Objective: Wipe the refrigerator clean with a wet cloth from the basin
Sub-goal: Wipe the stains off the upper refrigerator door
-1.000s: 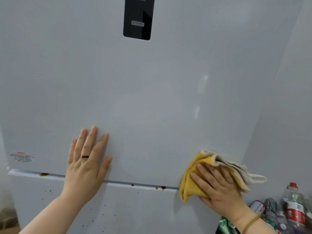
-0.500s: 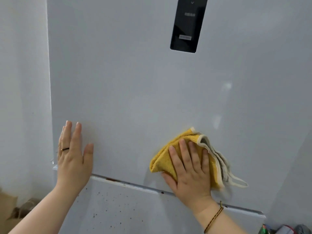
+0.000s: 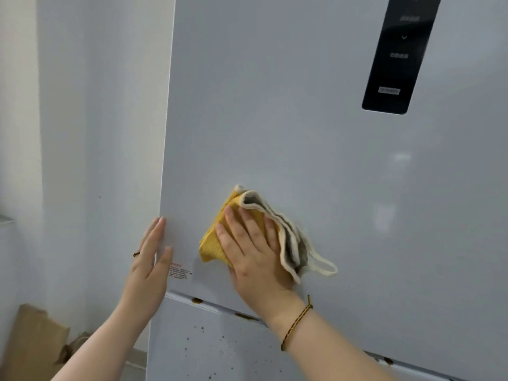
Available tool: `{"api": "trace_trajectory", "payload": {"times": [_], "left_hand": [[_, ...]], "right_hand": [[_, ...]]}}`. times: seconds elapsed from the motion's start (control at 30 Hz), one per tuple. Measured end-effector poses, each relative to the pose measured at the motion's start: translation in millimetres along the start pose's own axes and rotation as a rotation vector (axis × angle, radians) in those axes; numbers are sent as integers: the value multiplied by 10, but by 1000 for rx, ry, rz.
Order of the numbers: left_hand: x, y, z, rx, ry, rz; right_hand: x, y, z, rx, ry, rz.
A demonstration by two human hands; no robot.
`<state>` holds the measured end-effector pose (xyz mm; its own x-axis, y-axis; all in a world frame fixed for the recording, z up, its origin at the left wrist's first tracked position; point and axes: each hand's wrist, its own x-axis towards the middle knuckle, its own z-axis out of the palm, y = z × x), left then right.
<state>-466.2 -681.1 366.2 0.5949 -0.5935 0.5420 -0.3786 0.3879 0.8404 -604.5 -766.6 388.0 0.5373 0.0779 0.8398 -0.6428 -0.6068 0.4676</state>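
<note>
The white refrigerator door (image 3: 302, 127) fills most of the view, with a black control panel (image 3: 395, 59) at upper right. My right hand (image 3: 253, 251) presses a folded yellow cloth (image 3: 213, 243) with a cream edge flat against the lower part of the upper door. My left hand (image 3: 149, 259) rests open on the door's left edge, fingers together, a ring on one finger. Brown stains dot the seam (image 3: 198, 300) below the upper door, and small specks spatter the lower door (image 3: 206, 342). The basin is out of view.
A white wall (image 3: 82, 133) runs close along the refrigerator's left side. A brown cardboard piece (image 3: 30, 342) leans on the floor at lower left. A small red-printed sticker (image 3: 180, 270) sits on the door between my hands.
My right hand has slid the cloth leftward across the door toward its left edge. My left hand has ended at the door's left edge, and the view has swung left.
</note>
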Motion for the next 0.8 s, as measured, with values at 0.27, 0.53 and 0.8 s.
{"api": "trace_trajectory", "payload": {"times": [0.27, 0.53, 0.8], "left_hand": [[-38, 100, -322, -44, -154, -11], [-110, 429, -540, 62, -338, 194], [-35, 842, -127, 153, -201, 136]], "right_hand": [[239, -425, -12, 514, -377, -126], [433, -195, -651, 1310, -643, 678], [414, 166, -1038, 1599, -712, 1056]]}}
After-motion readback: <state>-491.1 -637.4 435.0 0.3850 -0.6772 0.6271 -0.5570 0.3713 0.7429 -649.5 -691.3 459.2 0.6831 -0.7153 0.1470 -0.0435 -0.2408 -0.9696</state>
